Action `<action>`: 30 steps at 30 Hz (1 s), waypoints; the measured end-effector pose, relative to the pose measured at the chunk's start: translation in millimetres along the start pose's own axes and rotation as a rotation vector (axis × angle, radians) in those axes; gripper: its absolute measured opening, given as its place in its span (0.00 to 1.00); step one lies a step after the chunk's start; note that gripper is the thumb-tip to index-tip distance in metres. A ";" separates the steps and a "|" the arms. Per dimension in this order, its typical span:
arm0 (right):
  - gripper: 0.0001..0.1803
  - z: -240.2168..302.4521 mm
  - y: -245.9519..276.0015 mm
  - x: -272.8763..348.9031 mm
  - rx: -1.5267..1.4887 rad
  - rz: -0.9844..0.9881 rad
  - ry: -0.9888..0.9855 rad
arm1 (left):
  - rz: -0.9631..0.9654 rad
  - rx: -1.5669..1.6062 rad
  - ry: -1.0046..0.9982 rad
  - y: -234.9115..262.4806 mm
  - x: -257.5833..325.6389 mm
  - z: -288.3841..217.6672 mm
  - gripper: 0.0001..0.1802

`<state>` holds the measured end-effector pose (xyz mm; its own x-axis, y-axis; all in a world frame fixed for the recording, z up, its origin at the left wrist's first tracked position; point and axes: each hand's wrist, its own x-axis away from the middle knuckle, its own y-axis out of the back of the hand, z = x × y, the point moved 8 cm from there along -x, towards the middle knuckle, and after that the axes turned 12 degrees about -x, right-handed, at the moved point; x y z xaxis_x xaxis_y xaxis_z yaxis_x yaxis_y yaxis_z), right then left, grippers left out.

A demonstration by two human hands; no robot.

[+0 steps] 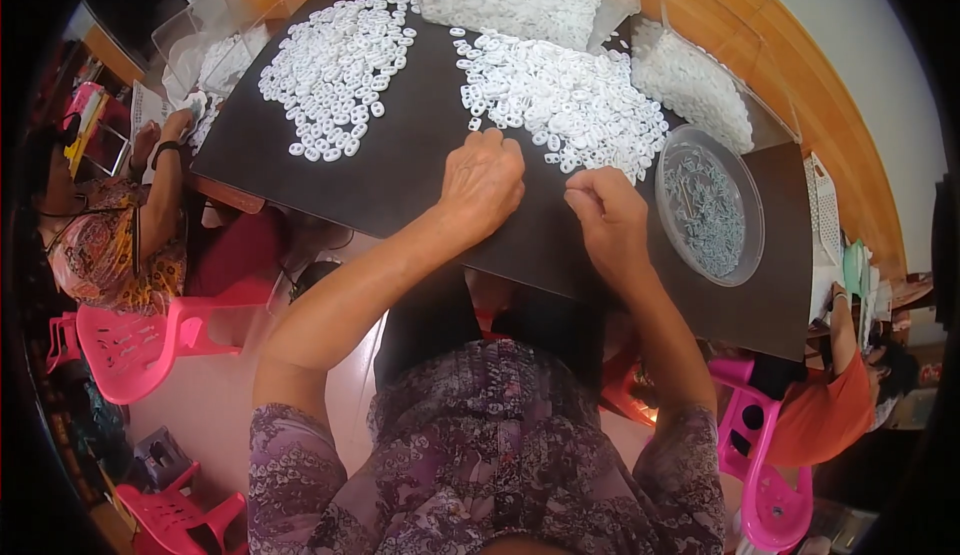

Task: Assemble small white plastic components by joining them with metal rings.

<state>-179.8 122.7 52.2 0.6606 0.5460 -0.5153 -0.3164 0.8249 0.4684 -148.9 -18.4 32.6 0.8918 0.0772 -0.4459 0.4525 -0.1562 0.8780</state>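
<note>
The purple-and-white patterned shirt (490, 445) on the person's torso lies nearest. The left hand (483, 180) curls its fingers inward, its fingertips beside a small white oval plastic piece with two holes (475, 124); whether they grip it, I cannot tell. The right hand (608, 215) has thumb and forefinger drawn together, any contents hidden. Just beyond both hands, a heap of similar white pieces (560, 95) covers part of the dark brown tabletop (390, 175). Right of it stands a round clear plastic tub (752, 200) of small grey-blue parts (712, 225); farther left lies a second white heap (335, 70).
</note>
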 end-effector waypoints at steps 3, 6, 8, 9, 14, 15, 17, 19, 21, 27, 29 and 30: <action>0.05 -1.3 -5.3 2.3 -0.015 -0.002 -0.014 | 0.071 0.046 0.026 -6.3 -1.1 -4.2 0.08; 0.05 -2.3 -9.0 4.9 -0.029 0.000 -0.037 | 0.080 0.077 0.004 -5.6 -0.9 -8.7 0.09; 0.05 -4.0 -10.1 5.5 -0.037 -0.001 -0.040 | 0.041 0.110 -0.011 -6.2 3.3 -10.4 0.07; 0.05 -5.2 -9.7 6.0 -0.047 -0.007 -0.045 | 0.003 0.144 -0.027 -5.0 6.0 -11.8 0.06; 0.04 -11.1 -10.4 10.1 -0.074 -0.018 -0.093 | -0.104 0.238 -0.066 5.2 20.2 -9.0 0.07; 0.04 -14.5 -11.6 12.2 -0.149 -0.025 -0.144 | -0.137 0.275 -0.063 9.6 23.3 -8.0 0.08; 0.05 -15.7 -15.9 15.4 -0.226 -0.030 -0.203 | -0.130 0.359 -0.010 19.2 30.1 -7.4 0.07; 0.05 -10.8 -20.0 16.8 -0.328 -0.019 -0.288 | -0.120 0.441 0.046 29.3 38.2 -6.2 0.06; 0.05 -1.3 -23.3 17.7 -0.380 -0.016 -0.308 | 0.198 1.016 0.437 1.8 54.0 6.9 0.03; 0.04 13.8 -46.5 23.0 -0.592 -0.007 -0.393 | 0.124 1.163 0.512 11.2 70.7 13.1 0.04; 0.05 17.4 -49.6 23.5 -0.605 -0.012 -0.369 | 0.075 1.149 0.469 14.4 72.8 15.8 0.06; 0.05 18.1 -51.7 23.8 -0.623 -0.006 -0.387 | 0.025 1.135 0.422 19.1 72.7 16.7 0.08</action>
<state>-135.4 90.3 28.7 0.8202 0.5456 -0.1720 -0.5644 0.8209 -0.0876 -75.4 -32.2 14.0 0.9266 0.3436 -0.1530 0.3644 -0.9209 0.1388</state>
